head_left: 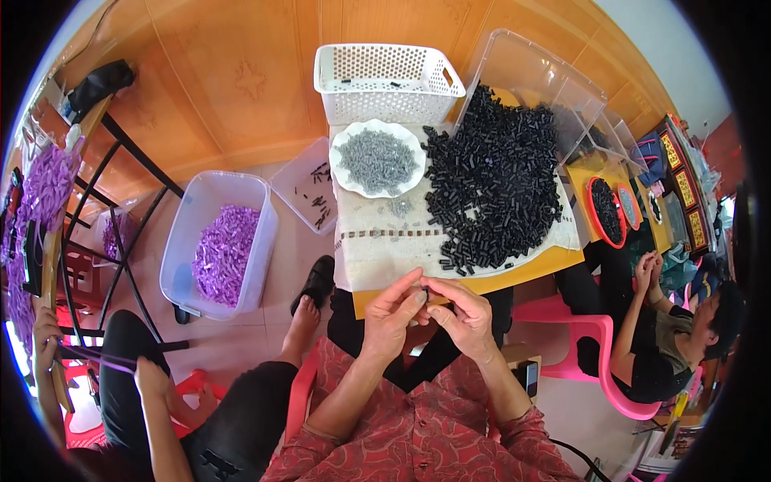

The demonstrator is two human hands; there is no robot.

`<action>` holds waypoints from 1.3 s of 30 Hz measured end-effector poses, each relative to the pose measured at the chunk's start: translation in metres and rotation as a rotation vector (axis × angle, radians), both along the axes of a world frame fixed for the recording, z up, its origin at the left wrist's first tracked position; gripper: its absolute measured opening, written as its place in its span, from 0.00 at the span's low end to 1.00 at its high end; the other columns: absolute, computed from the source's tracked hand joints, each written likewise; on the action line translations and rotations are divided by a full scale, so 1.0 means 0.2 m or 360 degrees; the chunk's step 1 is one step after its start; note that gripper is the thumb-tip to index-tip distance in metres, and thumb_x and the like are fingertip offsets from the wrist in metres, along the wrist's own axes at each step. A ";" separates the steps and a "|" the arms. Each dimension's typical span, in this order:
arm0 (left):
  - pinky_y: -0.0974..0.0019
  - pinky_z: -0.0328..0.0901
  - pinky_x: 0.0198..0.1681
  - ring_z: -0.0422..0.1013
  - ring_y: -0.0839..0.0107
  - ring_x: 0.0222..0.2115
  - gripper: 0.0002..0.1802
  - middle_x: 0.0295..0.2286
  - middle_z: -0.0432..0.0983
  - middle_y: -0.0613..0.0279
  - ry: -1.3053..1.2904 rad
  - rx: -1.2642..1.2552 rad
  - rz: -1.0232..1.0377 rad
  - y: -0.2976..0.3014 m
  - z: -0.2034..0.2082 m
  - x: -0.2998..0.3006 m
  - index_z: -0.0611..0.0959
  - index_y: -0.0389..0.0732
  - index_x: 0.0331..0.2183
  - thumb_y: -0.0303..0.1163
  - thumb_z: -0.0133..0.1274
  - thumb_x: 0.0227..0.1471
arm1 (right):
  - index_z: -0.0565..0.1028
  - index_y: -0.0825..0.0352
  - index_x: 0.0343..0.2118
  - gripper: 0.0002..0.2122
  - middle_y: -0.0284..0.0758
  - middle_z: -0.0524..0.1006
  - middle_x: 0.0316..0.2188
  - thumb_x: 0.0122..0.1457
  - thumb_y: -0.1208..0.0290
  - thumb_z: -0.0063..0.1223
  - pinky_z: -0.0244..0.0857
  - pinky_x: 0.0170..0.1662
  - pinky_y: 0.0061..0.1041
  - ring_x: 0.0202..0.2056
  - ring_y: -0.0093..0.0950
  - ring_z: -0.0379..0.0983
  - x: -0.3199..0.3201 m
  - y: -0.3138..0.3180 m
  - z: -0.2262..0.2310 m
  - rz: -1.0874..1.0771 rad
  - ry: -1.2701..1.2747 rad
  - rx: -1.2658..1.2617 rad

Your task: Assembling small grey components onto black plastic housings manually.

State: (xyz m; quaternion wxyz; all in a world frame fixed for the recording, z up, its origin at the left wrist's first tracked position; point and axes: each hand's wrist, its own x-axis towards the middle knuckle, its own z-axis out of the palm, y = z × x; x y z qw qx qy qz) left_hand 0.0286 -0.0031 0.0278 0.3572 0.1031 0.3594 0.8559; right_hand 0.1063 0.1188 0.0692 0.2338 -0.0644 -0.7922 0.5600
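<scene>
From where I stand, no word or number can be read. Well to the right of the table point(487, 283), a dark red upright panel point(682, 189) carries gold designs in framed squares, too small to tell whether they are characters or ornament. On the near side of the table, toward its right, a phone point(531, 378) lies face up, its screen equally illegible.

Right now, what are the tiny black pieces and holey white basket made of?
The small black stick-like pieces look like plastic or rubber: their edges catch slight shine. The white rectangular basket seems satin molded plastic, judging by its thin, evenly perforated wall.
</scene>
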 end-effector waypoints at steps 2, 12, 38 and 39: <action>0.74 0.70 0.31 0.72 0.77 0.27 0.17 0.30 0.75 0.64 -0.0137 -0.0170 0.0074 0.00 0.00 -0.03 0.76 0.36 0.49 0.23 0.50 0.57 | 0.76 0.71 0.44 0.14 0.39 0.78 0.39 0.53 0.81 0.56 0.68 0.41 0.22 0.40 0.27 0.75 0.00 0.00 -0.01 -0.0085 0.0062 0.0080; 0.71 0.70 0.30 0.72 0.74 0.23 0.09 0.25 0.76 0.60 0.0163 -0.0302 0.0410 0.42 0.25 -0.69 0.80 0.33 0.36 0.29 0.50 0.57 | 0.78 0.71 0.28 0.04 0.35 0.79 0.25 0.50 0.79 0.62 0.67 0.27 0.18 0.24 0.20 0.75 0.07 0.05 -0.06 0.0067 -0.0023 0.0123; 0.59 0.69 0.31 0.74 0.58 0.25 0.04 0.25 0.75 0.52 0.2024 -0.1140 0.0075 0.54 0.03 -0.54 0.85 0.43 0.27 0.26 0.57 0.44 | 0.77 0.69 0.30 0.03 0.32 0.74 0.23 0.52 0.79 0.60 0.61 0.22 0.17 0.19 0.19 0.68 -0.01 0.23 -0.08 -0.0381 -0.0138 0.0430; 0.56 0.69 0.32 0.74 0.55 0.27 0.05 0.27 0.74 0.50 0.2155 -0.1236 0.0038 0.56 0.03 -0.52 0.85 0.43 0.27 0.26 0.57 0.43 | 0.77 0.69 0.30 0.03 0.32 0.74 0.23 0.52 0.79 0.60 0.61 0.22 0.17 0.19 0.19 0.68 0.00 0.23 -0.09 -0.0385 -0.0137 0.0428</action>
